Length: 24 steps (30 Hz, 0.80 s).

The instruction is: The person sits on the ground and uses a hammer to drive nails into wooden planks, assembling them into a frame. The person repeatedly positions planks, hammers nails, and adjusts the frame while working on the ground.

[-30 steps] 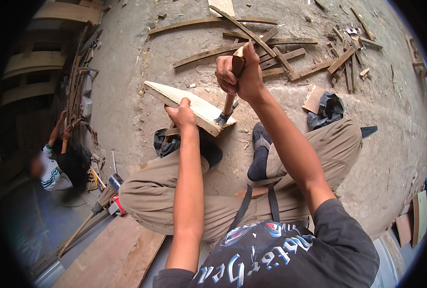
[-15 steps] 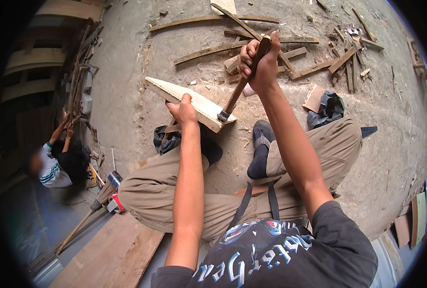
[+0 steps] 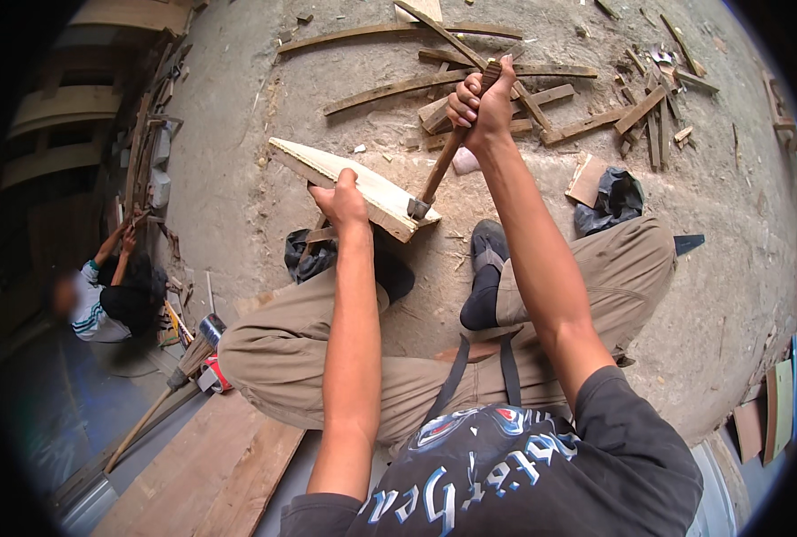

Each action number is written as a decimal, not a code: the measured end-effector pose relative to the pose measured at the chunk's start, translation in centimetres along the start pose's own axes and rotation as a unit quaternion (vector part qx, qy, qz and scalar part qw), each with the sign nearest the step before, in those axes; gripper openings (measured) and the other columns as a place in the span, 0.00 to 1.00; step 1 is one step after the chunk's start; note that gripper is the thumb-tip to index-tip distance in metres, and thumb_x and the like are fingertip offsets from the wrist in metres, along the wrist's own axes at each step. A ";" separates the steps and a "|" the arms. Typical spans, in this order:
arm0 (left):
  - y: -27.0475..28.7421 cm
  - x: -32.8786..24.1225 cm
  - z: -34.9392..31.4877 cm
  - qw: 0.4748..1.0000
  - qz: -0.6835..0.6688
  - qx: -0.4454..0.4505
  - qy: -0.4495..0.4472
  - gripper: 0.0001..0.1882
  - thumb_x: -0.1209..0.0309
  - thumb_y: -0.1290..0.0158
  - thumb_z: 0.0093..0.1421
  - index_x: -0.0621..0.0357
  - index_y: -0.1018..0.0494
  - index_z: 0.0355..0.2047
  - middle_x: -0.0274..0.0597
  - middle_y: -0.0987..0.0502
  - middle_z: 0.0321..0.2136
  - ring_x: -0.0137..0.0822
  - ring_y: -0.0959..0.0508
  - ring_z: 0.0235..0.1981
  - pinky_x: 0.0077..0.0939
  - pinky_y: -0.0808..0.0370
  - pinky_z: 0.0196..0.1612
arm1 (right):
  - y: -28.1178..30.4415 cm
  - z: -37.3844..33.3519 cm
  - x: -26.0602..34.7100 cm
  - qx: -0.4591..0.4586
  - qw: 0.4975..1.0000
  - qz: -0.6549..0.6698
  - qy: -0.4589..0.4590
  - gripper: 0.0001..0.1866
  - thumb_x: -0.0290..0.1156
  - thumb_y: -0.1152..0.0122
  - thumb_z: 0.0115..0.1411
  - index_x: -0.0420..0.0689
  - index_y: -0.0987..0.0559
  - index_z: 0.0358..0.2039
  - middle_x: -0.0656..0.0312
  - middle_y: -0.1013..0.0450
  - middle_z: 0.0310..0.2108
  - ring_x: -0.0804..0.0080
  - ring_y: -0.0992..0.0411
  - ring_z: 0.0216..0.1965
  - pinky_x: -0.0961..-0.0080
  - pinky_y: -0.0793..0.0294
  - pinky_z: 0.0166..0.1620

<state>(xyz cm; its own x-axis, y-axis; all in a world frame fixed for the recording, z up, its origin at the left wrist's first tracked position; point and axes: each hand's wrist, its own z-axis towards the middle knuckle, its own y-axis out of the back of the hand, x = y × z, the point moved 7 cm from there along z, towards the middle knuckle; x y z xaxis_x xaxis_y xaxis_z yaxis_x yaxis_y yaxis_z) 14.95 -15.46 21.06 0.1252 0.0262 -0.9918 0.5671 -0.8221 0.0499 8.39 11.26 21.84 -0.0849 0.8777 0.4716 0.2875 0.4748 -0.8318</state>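
Note:
My left hand (image 3: 342, 200) grips the near edge of a pale wooden block (image 3: 353, 185) and holds it tilted above my knees. My right hand (image 3: 481, 106) is closed around the wooden handle of a hammer (image 3: 440, 161). The hammer's metal head rests on the block's right end. I sit on a dusty concrete floor (image 3: 237, 179) with my legs bent, in tan trousers and dark shoes.
Many dark wood strips and offcuts (image 3: 541, 80) lie scattered on the floor beyond the block. Another person (image 3: 103, 295) crouches at the left beside stacked timber. A sledgehammer (image 3: 179, 376) and planks (image 3: 210, 465) lie at lower left. A black bag (image 3: 609, 197) sits at my right knee.
My right hand rose with the hammer, then swung it down; its head now sits on the block's right end. My left hand has kept hold of the block.

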 end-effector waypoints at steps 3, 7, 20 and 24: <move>-0.6 0.2 -0.3 0.999 0.030 0.017 0.029 0.29 0.77 0.48 0.49 0.74 0.42 0.52 0.56 0.30 0.48 0.43 0.27 0.48 0.32 0.33 0.56 | 1.1 0.6 0.0 -0.013 1.000 0.014 -0.002 0.36 0.74 0.63 0.58 0.53 0.42 0.16 0.74 0.51 0.09 0.82 0.52 0.08 0.82 0.53 0.12; 0.2 0.5 0.2 0.998 0.053 -0.004 0.024 0.27 0.77 0.47 0.49 0.74 0.41 0.49 0.55 0.30 0.45 0.43 0.27 0.46 0.32 0.32 0.54 | 1.3 0.7 -0.6 -0.023 0.999 0.025 -0.013 0.36 0.74 0.64 0.58 0.53 0.42 0.16 0.74 0.51 0.09 0.82 0.52 0.08 0.82 0.53 0.12; 0.6 1.5 1.7 0.994 0.109 0.018 0.018 0.33 0.68 0.43 0.50 0.75 0.41 0.52 0.65 0.32 0.51 0.54 0.30 0.54 0.36 0.37 0.60 | 8.5 1.4 -3.7 -0.107 0.985 0.128 -0.042 0.36 0.76 0.60 0.56 0.54 0.41 0.16 0.74 0.51 0.10 0.81 0.51 0.08 0.81 0.52 0.12; 1.9 -2.0 0.2 0.957 0.248 -0.090 -0.117 0.41 0.67 0.41 0.52 0.78 0.48 0.59 0.67 0.38 0.56 0.55 0.34 0.59 0.38 0.39 0.62 | 8.4 0.5 -1.3 -0.121 0.988 0.096 -0.018 0.35 0.76 0.60 0.56 0.54 0.41 0.17 0.74 0.51 0.10 0.81 0.51 0.08 0.81 0.52 0.12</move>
<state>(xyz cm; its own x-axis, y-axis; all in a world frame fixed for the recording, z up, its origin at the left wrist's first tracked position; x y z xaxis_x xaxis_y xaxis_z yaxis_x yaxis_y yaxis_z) 15.62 -17.13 23.14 0.2416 -0.4885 -0.8384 0.6192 -0.5876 0.5209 10.42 14.17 14.13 -0.0391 0.9537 0.2983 0.5212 0.2742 -0.8082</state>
